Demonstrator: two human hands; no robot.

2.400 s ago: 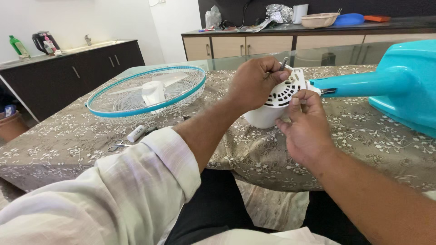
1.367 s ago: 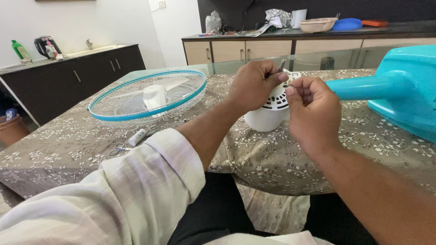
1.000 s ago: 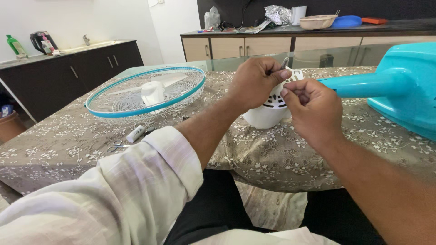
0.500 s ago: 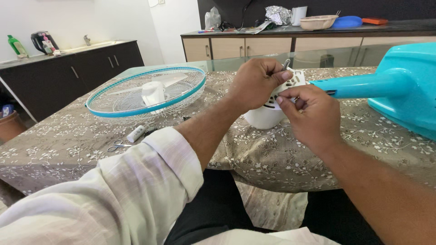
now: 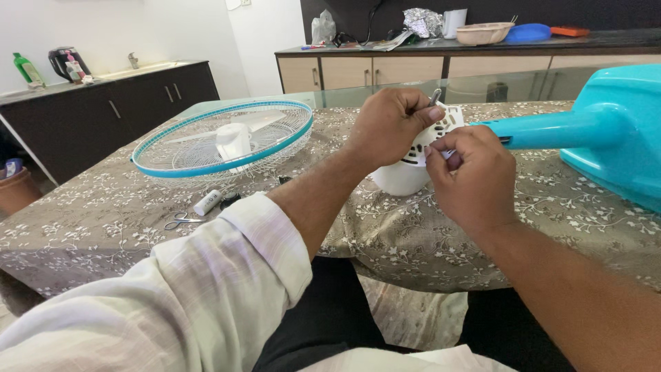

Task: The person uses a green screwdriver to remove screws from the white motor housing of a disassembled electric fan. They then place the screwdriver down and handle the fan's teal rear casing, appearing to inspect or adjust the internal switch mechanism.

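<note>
The white vented motor housing (image 5: 416, 162) sits on the patterned tablecloth (image 5: 385, 234) at the near edge, on the end of the teal stand (image 5: 551, 127) that lies flat across the table — low and close, which seems to be why both hands can work on its top. The left hand (image 5: 389, 124) is closed over the housing's upper edge with a small metal piece (image 5: 435, 94) pinched in its fingertips, while the right hand (image 5: 471, 176) has thumb and forefinger pressed together on something tiny I cannot make out. The fan guard (image 5: 224, 138) with its blades lies well to the left, with scissors (image 5: 180, 220) and a small white cylinder (image 5: 207, 202) just beside it — parked clear of the hands, I judge.
</note>
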